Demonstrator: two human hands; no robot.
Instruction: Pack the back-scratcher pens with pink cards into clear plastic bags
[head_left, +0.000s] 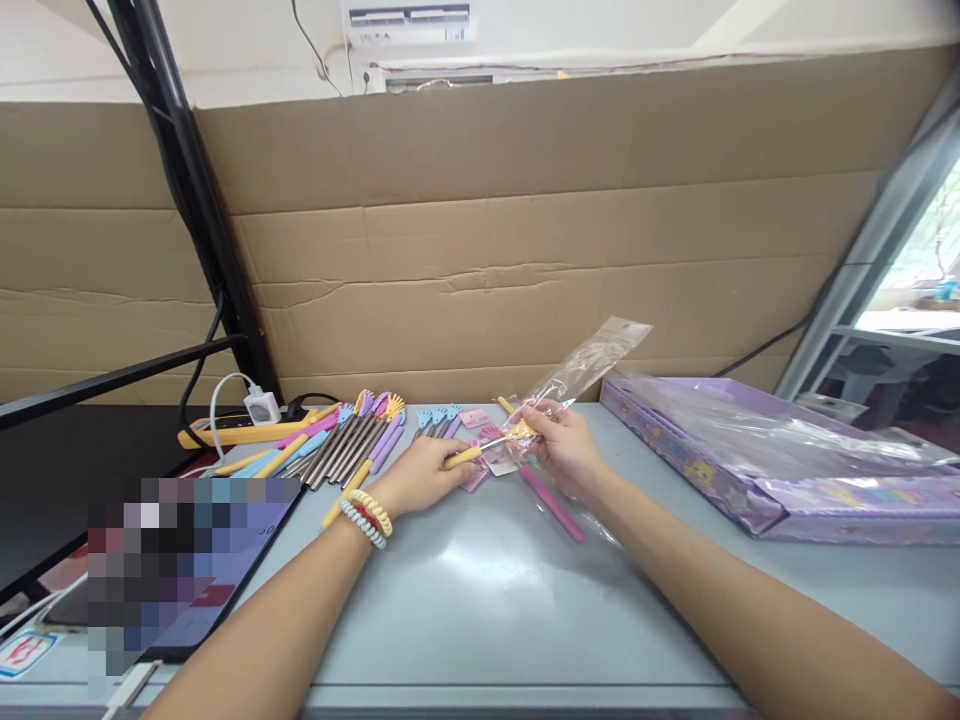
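My left hand (pixel 427 475), with coiled bands on its wrist, is closed round the yellow handle of a telescopic back scratcher (pixel 463 457). The scratcher's yellow hand-shaped head points toward my right hand (pixel 568 450). Pinched in the right fingers is a clear plastic bag (pixel 596 362), its long end sticking up to the upper right. Whether the scratcher's head lies inside the bag or just against it, I cannot tell. Below the right hand lies a pink-handled back scratcher (pixel 553 503). Small pink cards (pixel 474 418) rest behind the hands.
Several back scratchers (pixel 352 445) in yellow, purple, blue and pink lie in a row at the left. On the right stands a shallow purple box (pixel 694 475) holding clear plastic bags (pixel 757 420). A yellow power strip (pixel 206 437) and a dark-edged device (pixel 262 540), partly blurred, sit at the left.
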